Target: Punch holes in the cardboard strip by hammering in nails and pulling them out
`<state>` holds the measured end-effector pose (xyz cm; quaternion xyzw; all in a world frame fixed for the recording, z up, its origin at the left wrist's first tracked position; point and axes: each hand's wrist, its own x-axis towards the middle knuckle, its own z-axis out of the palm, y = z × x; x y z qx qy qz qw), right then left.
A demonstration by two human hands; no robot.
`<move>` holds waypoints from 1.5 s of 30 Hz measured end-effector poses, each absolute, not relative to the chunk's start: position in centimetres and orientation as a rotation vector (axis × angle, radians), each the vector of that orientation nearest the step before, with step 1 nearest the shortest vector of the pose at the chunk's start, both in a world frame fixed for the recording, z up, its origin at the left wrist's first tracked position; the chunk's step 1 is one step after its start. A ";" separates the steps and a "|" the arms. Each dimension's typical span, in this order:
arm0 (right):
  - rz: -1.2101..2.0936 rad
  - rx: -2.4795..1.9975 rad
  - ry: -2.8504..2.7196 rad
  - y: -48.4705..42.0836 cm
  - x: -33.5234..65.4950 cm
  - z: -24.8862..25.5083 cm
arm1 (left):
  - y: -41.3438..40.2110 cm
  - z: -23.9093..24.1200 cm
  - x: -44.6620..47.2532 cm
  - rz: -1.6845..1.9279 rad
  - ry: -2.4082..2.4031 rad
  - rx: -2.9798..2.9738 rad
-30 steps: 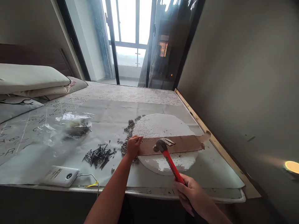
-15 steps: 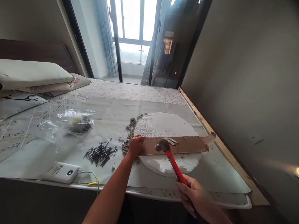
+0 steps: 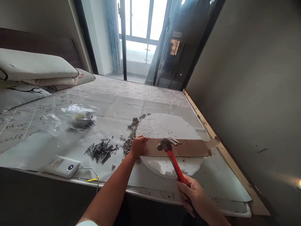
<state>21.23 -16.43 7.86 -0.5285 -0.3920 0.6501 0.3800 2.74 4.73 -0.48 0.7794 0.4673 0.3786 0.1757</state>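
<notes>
My right hand (image 3: 194, 193) is wrapped round the red handle of a claw hammer (image 3: 175, 163). The hammer's metal head hovers over, or rests on, a flat brown strip (image 3: 192, 148); I cannot tell which. At the strip's left end, my left hand (image 3: 139, 146) is closed, its fingertips pinched at the upper edge near small dots or holes. Whatever those fingers hold is too small to make out. The strip lies across a round white foam-like slab (image 3: 168, 125), and its right end curls up. Loose nails (image 3: 101, 150) lie in a pile left of my left forearm.
Grey stone bits (image 3: 131, 135) line the slab's left side. A clear plastic bag (image 3: 80, 119) and a white power bank (image 3: 62, 166) with a cable sit on the grey sheet (image 3: 113, 110) over the mattress. Pillows (image 3: 37, 66) are stacked at left; a wooden rail (image 3: 209, 131) runs along the right.
The view has tilted slightly, shifting the background. My right hand still grips the hammer over the strip, and my left hand stays at the strip's left end.
</notes>
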 end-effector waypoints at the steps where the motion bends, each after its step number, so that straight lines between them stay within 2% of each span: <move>1: 1.660 -1.348 -1.009 -16.2 21.2 8.0 | 4.7 -0.6 2.8 1.062 1.325 2.219; 8: 1.644 -1.365 -1.111 -13.5 20.8 8.5 | 4.6 -1.3 2.8 1.089 1.323 2.188; 16: 1.521 -1.347 -1.233 -10.0 19.3 12.0 | 4.5 -1.2 2.7 1.117 1.329 2.195; 23: 1.560 -1.519 -1.258 -8.7 17.9 9.6 | 4.5 -1.3 2.8 1.134 1.346 2.205; 29: 1.505 -1.378 -1.241 -8.9 17.9 10.7 | 4.5 -1.5 2.8 1.117 1.361 2.206; 33: 1.601 -1.494 -1.205 -8.6 17.3 9.8 | 4.6 -1.5 2.6 1.105 1.354 2.192; 39: 1.504 -1.413 -1.276 -8.8 17.4 10.3 | 4.6 -1.4 2.6 1.109 1.329 2.215; 45: 1.585 -1.507 -1.191 -8.2 16.6 9.6 | 4.6 -1.3 2.3 1.090 1.335 2.215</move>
